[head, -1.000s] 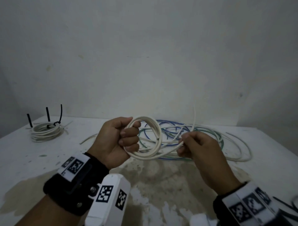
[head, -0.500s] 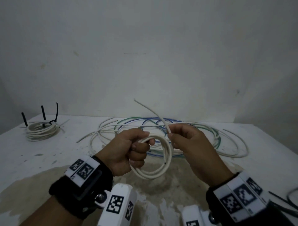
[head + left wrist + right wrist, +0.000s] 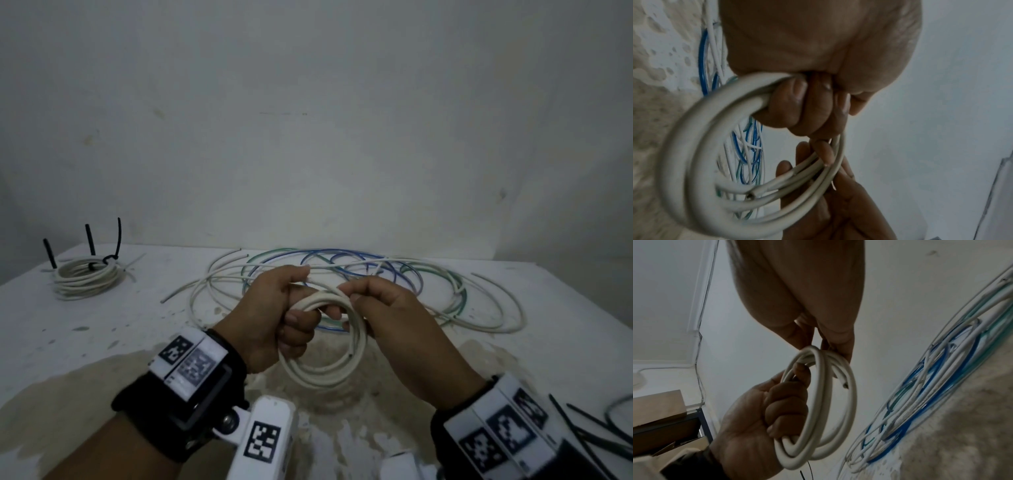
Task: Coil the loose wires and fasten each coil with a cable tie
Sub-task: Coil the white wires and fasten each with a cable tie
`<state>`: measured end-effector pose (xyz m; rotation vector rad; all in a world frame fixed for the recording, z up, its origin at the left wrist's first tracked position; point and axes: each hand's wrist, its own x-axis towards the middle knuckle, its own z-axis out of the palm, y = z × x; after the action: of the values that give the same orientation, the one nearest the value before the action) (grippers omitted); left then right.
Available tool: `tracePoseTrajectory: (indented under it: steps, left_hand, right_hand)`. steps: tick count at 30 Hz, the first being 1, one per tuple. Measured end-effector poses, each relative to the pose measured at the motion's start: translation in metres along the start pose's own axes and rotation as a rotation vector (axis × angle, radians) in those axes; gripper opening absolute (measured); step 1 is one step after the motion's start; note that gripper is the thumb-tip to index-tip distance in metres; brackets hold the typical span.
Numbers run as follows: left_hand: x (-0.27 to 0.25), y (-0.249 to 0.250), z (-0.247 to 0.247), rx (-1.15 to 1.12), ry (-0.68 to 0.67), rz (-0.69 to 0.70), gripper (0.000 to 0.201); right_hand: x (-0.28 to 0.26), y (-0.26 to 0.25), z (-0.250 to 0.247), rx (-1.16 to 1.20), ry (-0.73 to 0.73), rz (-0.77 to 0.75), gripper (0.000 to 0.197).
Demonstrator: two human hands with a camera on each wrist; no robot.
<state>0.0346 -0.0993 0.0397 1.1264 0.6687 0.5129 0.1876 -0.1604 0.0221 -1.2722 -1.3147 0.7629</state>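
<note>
Stained white tabletop (image 3: 102, 335): left hand (image 3: 274, 315) grips untied white coil (image 3: 329, 370), right hand (image 3: 383, 308) pinching its top; slackened grip would likely spring loops apart.

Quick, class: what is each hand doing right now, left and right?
Left hand: closed, fingers curled round the white wire coil.
Right hand: closed, fingertips pinching the same coil at its top.

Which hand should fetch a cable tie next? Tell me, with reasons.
Right. The left hand grips the white coil and must keep it wound; the right hand only pinches its top, and the loose black ties lie beside it.
</note>
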Motion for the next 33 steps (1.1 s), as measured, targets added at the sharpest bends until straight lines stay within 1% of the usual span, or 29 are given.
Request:
tracePoseTrajectory:
  steps: [2,4,6,9,11,12,13,14,15,16,17,18,19,20,21,22,23,24,25,26,27,28,29,30,32,33]
  left_hand:
    - [0.001,0.000,0.001,0.015,-0.001,-0.001,0.055]
    - [0.001,0.001,0.002,0.040,-0.001,-0.001,0.054]
    - [0.001,0.001,0.004,0.037,-0.019,0.004,0.054]
    - [0.003,-0.003,0.006,-0.032,-0.064,0.010,0.055]
    - [0.004,-0.007,0.007,-0.086,-0.052,0.038,0.056]
    - [0.006,-0.009,0.008,-0.118,-0.003,0.063,0.057]
    - [0.008,-0.011,0.007,-0.153,0.082,0.092,0.056]
    - [0.010,-0.013,0.005,-0.179,0.193,0.128,0.052]
    - [0.013,-0.015,0.003,-0.153,0.315,0.196,0.045]
    - [0.015,-0.016,0.003,-0.047,0.439,0.293,0.035]
    - [0.015,-0.014,0.004,0.142,0.539,0.407,0.024]
    - [0.016,-0.013,0.006,0.368,0.593,0.516,0.016]
    - [0.018,-0.014,0.008,0.612,0.613,0.605,0.022]
    - [0.021,-0.017,0.009,0.836,0.641,0.665,0.039]
    - [0.024,-0.019,0.009,0.998,0.690,0.726,0.054]
    - [0.026,-0.020,0.008,1.097,0.746,0.809,0.063]
    - [0.028,-0.020,0.009,1.155,0.773,0.896,0.066]
    - [0.030,-0.020,0.011,1.196,0.761,0.978,0.063]
    - [0.034,-0.020,0.013,1.232,0.700,1.035,0.056]
    - [0.038,-0.020,0.017,1.264,0.594,1.045,0.049]
    - [0.041,-0.021,0.022,1.284,0.480,1.012,0.047]
    - [0.045,-0.024,0.025,1.275,0.385,0.944,0.049]
    - [0.048,-0.027,0.028,1.214,0.320,0.855,0.051]
    - [0.051,-0.029,0.032,1.093,0.284,0.769,0.051]
    - [0.055,-0.032,0.043,0.749,0.226,0.631,0.046]
    - [0.055,-0.033,0.050,0.560,0.194,0.556,0.043]
  right_hand:
    - [-0.001,-0.001,0.001,0.018,-0.052,-0.012,0.023]
    - [-0.003,-0.001,0.001,-0.059,-0.109,-0.077,0.017]
    - [-0.004,-0.001,0.000,-0.155,-0.126,-0.158,0.020]
    - [-0.004,0.002,0.000,-0.219,-0.071,-0.258,0.026]
    - [-0.003,0.006,-0.001,-0.251,-0.007,-0.260,0.026]
    - [-0.003,0.009,-0.003,-0.268,0.033,-0.245,0.024]
    - [-0.002,0.013,-0.006,-0.288,0.071,-0.236,0.025]
    - [-0.002,0.016,-0.010,-0.319,0.103,-0.236,0.026]
    - [-0.001,0.018,-0.013,-0.361,0.122,-0.244,0.029]
    - [-0.001,0.020,-0.017,-0.414,0.132,-0.255,0.030]
    - [-0.001,0.022,-0.019,-0.473,0.136,-0.269,0.031]
    - [-0.001,0.023,-0.019,-0.528,0.139,-0.292,0.032]
    - [-0.001,0.024,-0.019,-0.568,0.142,-0.328,0.034]
    - [-0.001,0.024,-0.019,-0.592,0.146,-0.366,0.037]
    - [-0.002,0.024,-0.019,-0.604,0.148,-0.398,0.039]
    - [-0.002,0.023,-0.020,-0.614,0.142,-0.419,0.039]
    - [-0.002,0.023,-0.022,-0.631,0.126,-0.432,0.039]
    - [-0.003,0.023,-0.024,-0.648,0.103,-0.439,0.038]
    - [-0.003,0.022,-0.025,-0.651,0.087,-0.453,0.037]
    - [-0.004,0.022,-0.027,-0.637,0.085,-0.468,0.035]
    - [-0.005,0.022,-0.030,-0.611,0.105,-0.484,0.032]
    - [-0.005,0.022,-0.032,-0.578,0.142,-0.497,0.028]
    - [-0.006,0.023,-0.036,-0.542,0.186,-0.487,0.026]
    - [-0.006,0.024,-0.040,-0.502,0.229,-0.442,0.025]
    - [-0.008,0.027,-0.049,-0.435,0.293,-0.317,0.029]
    - [-0.010,0.029,-0.052,-0.404,0.322,-0.285,0.028]
